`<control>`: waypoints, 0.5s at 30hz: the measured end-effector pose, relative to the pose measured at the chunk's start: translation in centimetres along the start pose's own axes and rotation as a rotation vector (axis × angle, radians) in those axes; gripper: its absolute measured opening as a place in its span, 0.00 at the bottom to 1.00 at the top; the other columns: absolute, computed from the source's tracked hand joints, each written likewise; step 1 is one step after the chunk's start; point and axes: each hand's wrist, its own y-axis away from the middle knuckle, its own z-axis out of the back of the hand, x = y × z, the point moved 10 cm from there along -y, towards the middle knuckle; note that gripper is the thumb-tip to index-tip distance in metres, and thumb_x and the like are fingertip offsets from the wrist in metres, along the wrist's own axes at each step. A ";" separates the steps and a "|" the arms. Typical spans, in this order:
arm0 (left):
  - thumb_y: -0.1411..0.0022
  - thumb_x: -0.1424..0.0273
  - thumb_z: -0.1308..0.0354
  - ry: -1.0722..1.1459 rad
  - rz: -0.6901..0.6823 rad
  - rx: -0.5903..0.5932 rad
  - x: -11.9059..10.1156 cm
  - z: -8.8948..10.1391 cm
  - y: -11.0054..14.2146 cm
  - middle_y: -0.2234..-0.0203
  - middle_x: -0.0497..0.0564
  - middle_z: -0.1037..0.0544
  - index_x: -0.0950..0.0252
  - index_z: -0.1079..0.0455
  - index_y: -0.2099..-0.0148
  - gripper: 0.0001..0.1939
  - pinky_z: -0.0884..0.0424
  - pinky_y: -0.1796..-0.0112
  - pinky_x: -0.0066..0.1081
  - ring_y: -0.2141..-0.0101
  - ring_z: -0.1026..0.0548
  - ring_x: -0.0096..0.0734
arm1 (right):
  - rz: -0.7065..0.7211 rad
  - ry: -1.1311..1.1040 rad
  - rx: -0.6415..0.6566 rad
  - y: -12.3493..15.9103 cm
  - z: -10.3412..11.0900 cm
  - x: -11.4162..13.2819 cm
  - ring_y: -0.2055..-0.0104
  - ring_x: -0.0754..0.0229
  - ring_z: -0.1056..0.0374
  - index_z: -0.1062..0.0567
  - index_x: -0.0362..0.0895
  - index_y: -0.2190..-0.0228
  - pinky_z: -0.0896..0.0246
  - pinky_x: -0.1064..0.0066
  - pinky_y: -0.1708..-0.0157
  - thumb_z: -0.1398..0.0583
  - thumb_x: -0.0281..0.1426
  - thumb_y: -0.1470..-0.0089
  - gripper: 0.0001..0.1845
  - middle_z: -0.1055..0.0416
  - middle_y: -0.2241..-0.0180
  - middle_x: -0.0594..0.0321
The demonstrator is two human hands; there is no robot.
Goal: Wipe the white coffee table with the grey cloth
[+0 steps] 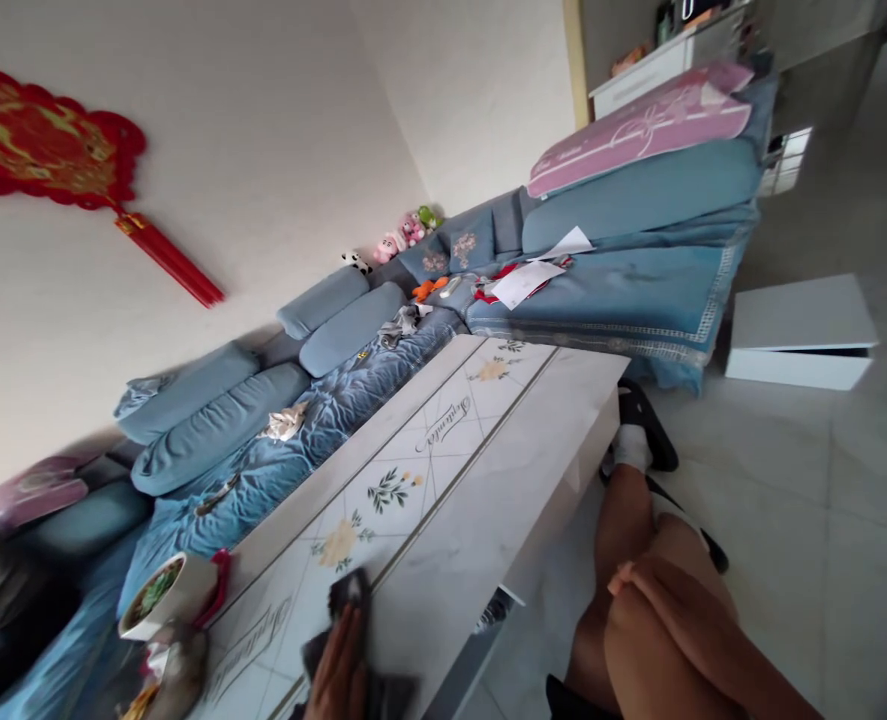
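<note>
Near the bottom of the head view, my left hand presses a dark cloth onto the coffee table. The cloth shows beyond the fingertips and on both sides of the hand, and it is blurred. The table has a pale marble-look top with a printed band of flowers and lettering. Over at the right, my right hand rests on my bare knee with nothing visible in it, its fingers partly showing. To the left of the cloth, a white pot with a succulent stands at the table's edge.
A blue-covered sofa wraps round the table's far and left sides, with papers, clothes and cushions on it. A white box sits on the tiled floor at the right. Under the tabletop is an open shelf or drawer.
</note>
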 end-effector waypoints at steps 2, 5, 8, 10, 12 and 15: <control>0.22 0.65 0.51 -0.032 0.189 -0.051 3.7 0.4 -1.4 0.23 0.52 0.31 0.54 0.39 0.16 0.36 0.30 0.27 0.55 0.25 0.31 0.52 | -0.013 -0.039 0.045 -0.3 0.1 -0.2 0.51 0.41 0.20 0.16 0.54 0.69 0.25 0.54 0.43 0.55 0.57 0.25 0.37 0.16 0.60 0.55; 0.23 0.63 0.52 -0.057 0.290 -0.042 1.1 -1.8 -7.5 0.25 0.60 0.28 0.65 0.32 0.20 0.34 0.34 0.25 0.55 0.25 0.31 0.54 | -0.054 -0.013 0.086 -0.6 0.6 -0.2 0.49 0.40 0.21 0.16 0.54 0.68 0.28 0.50 0.37 0.55 0.56 0.28 0.36 0.15 0.58 0.55; 0.26 0.68 0.50 -0.056 0.190 0.057 -9.3 -6.2 -15.4 0.24 0.64 0.30 0.70 0.30 0.23 0.33 0.37 0.24 0.51 0.24 0.33 0.54 | -0.085 0.027 0.115 -0.7 0.9 0.5 0.49 0.39 0.21 0.16 0.53 0.68 0.31 0.44 0.34 0.54 0.56 0.32 0.35 0.15 0.58 0.54; 0.27 0.70 0.48 -0.040 0.073 0.143 -17.9 -9.5 -19.4 0.22 0.65 0.33 0.72 0.31 0.22 0.34 0.39 0.23 0.50 0.23 0.35 0.54 | -0.089 0.034 0.121 -0.5 1.0 1.3 0.48 0.39 0.21 0.16 0.52 0.68 0.31 0.43 0.35 0.54 0.56 0.34 0.34 0.15 0.57 0.53; 0.27 0.71 0.46 -0.007 -0.058 0.198 -26.0 -12.0 -21.5 0.21 0.66 0.36 0.73 0.33 0.21 0.35 0.40 0.22 0.50 0.22 0.37 0.56 | -0.105 0.041 0.119 -0.1 1.0 1.9 0.48 0.39 0.21 0.16 0.52 0.68 0.32 0.43 0.34 0.54 0.55 0.34 0.33 0.15 0.57 0.53; 0.26 0.70 0.45 0.035 -0.226 0.215 -34.5 -13.6 -21.5 0.21 0.67 0.38 0.72 0.37 0.19 0.36 0.40 0.22 0.53 0.21 0.38 0.56 | -0.141 0.069 0.104 0.6 1.1 2.6 0.47 0.40 0.21 0.16 0.52 0.67 0.34 0.42 0.32 0.54 0.52 0.33 0.32 0.15 0.56 0.53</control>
